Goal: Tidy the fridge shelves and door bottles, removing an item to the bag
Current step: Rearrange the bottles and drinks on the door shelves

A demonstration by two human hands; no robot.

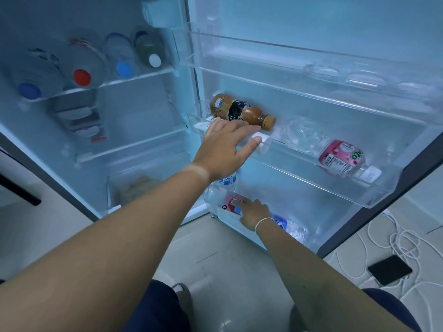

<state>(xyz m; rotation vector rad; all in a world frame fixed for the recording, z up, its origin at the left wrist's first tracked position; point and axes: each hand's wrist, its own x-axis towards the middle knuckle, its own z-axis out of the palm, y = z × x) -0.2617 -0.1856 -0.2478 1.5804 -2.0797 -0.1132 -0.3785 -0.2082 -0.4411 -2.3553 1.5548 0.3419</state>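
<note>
Nearest, low right on the floor: black phone lying flat among loops of white cable.

Right hand down at the bottom door bin; fingers bunched on the red-labelled clear bottle, exact hold not discernible, fingertips partly hidden. White band around that wrist. Blue-labelled clear bottle lying in the same bin, just right of the wrist.

Left hand reaching higher, at the middle door shelf. Fingers straight and slightly spread, laid over the shelf's front rim; thumb pressed against a white cap. Nothing enclosed in the hand.

On that middle shelf, left end: brown bottle, lying on its side, cap pointing right, just beyond the fingertips. Right end: pink-labelled bottle, tilted, white cap toward the near right. Crumpled clear plastic between the two, kind not discernible.

Farther up the door: transparent upper shelf, contents blurred.

Far left, inside the fridge: top glass shelf carrying bottles on their sides, caps facing out, blue cap, red cap, second blue cap, white cap. Below, stacked containers, blurred.
</note>
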